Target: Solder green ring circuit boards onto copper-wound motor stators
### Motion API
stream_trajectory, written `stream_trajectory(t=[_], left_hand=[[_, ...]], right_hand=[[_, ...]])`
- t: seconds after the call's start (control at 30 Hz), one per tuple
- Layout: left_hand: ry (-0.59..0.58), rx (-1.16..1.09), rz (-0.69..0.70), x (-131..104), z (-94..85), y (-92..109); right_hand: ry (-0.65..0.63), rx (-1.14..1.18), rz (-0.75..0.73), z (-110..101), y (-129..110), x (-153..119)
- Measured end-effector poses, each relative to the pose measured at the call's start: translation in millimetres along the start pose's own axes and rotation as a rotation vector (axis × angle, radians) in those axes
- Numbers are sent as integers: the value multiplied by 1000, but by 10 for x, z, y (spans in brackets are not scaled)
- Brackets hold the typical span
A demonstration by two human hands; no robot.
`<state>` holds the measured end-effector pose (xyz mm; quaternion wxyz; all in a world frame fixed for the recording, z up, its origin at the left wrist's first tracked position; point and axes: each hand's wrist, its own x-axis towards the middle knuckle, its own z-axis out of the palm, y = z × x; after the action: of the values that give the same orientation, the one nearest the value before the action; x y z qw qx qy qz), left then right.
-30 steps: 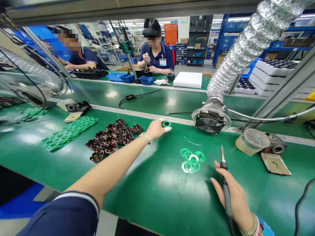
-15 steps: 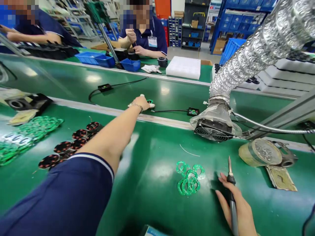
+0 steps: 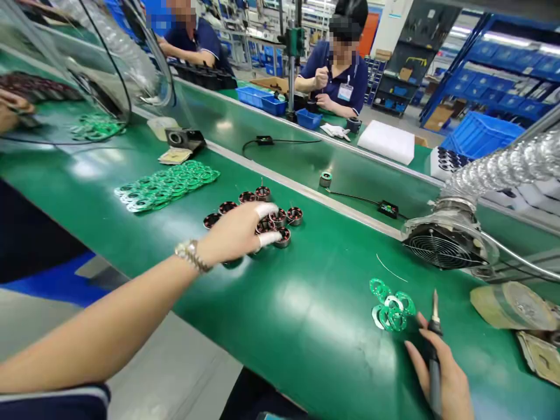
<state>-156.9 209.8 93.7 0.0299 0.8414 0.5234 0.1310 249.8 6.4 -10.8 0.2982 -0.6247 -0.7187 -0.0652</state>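
My left hand [image 3: 231,236], white covers on its fingertips, reaches over a cluster of round copper-wound motor coils [image 3: 294,216]. Its thumb and finger are spread apart above the coils; I see none lifted. In my right hand [image 3: 450,373] is a soldering iron [image 3: 434,332], its tip pointing up and away from me. Just left of that hand lies a small loose pile of green ring-shaped circuit boards [image 3: 396,318]. Across the metal strip, a single coil with a green ring on top [image 3: 325,179] stands on the green surface.
Rows of green ring boards [image 3: 168,186] lie at the left. A fan [image 3: 444,248] with a foil duct [image 3: 507,157] stands at right, near a yellowish tub [image 3: 511,306] and a sponge [image 3: 540,356]. Co-workers sit across the bench; another person's hand [image 3: 13,111] shows far left.
My left hand has drawn back from the coil across the strip, leaving it standing there, and is now over the coil cluster. The view has swung left. My right hand keeps the soldering iron.
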Motion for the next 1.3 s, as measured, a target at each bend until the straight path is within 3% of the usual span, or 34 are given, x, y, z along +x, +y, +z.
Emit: stream_trajectory(t=[0.1,0.3,0.4,0.57,0.7,0.9,1.3], left_hand=[[-15,81,158,-219,222,-47],[30,103,300,-17,383,-50],[-12,2,446,-55,399,87],[-190,-260,676,-388,442,434],[-275,-409,675,-538,484,503],[-424,-549,583,-513,582,401],[-516,-737,567,-371,809,219]], right_hand=[[-49,-7,-18,128,-237,150],[-137,-89,-87,239,-291,242],[-155,-95,-75,219,-278,228],[-219,-93,-32,183,-333,226],[-232,-83,20,180,-372,211],[-199,7,72,173,-453,200],[-90,69,172,133,-514,212]])
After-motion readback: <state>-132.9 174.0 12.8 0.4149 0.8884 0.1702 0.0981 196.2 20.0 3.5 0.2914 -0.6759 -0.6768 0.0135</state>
